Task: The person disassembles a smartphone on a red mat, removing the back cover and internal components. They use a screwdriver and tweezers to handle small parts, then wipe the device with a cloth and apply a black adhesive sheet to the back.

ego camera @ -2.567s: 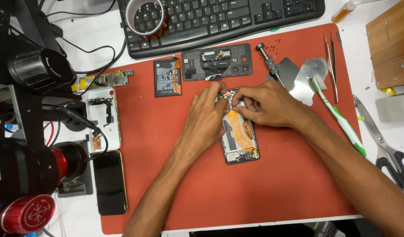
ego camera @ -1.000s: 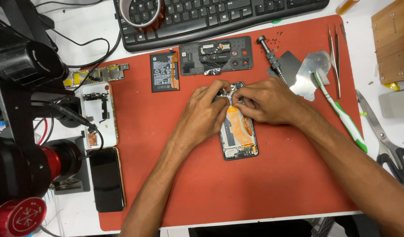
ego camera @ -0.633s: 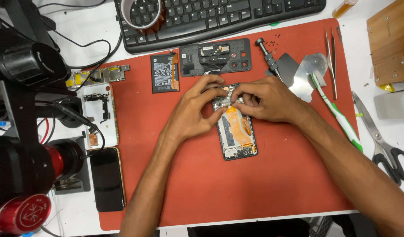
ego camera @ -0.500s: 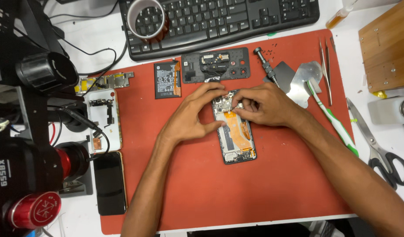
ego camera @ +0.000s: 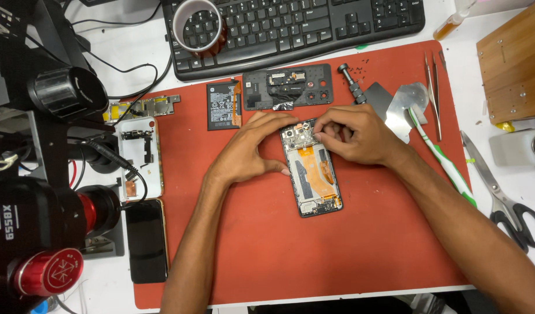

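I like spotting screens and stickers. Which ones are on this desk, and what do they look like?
Phone battery: above the left hand, on the red mat; black rectangle with a printed label.
Dark phone: left of the mat; its black screen is off.
Opened phone: between both hands, insides showing, no screen visible.

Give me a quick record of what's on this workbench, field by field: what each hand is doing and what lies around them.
Surface: red mat
Centre: opened phone, back off, orange flex cable showing
Left hand: fingers braced on the phone's left edge
Right hand: fingertips pinching at the phone's top end
Behind the hands: loose battery, dark inner cover, keyboard
Right of the mat: tweezers, toothbrush, scissors
Left: white phone back, dark phone, microscope
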